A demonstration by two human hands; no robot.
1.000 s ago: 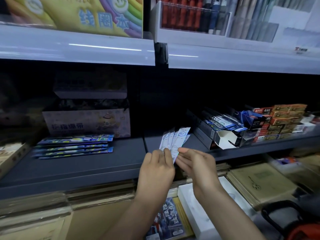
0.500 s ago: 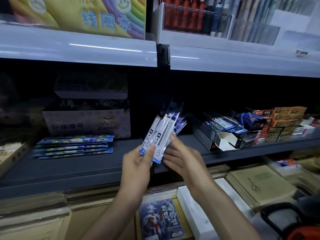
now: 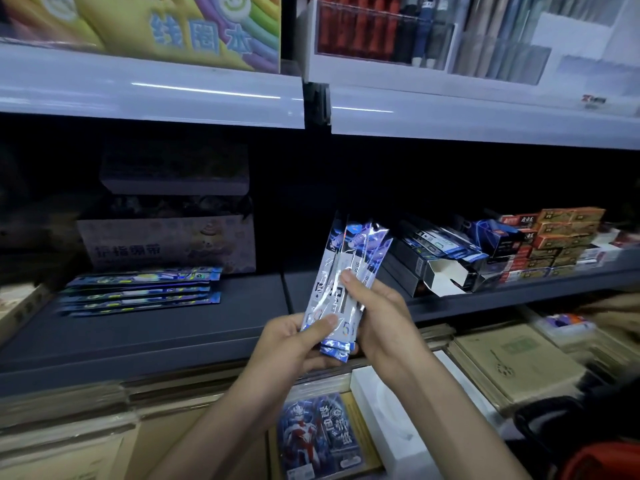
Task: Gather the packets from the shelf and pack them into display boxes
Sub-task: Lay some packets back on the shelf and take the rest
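Dark shelf (image 3: 173,327) ahead; my left grip (image 3: 294,344) and right grip (image 3: 377,317) clasp one bundle of packets (image 3: 341,278); another stack (image 3: 138,289) lies near its left edge; boxing remains, I judge.

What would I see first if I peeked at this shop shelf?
The shiny blue-and-white packets jump out first, fanned upright in the middle, with the left hand gripping their bottom end and the right hand holding them from the side. To the left, a flat stack of blue packets lies on the dark shelf. To the right sits a display box with its end flap open.
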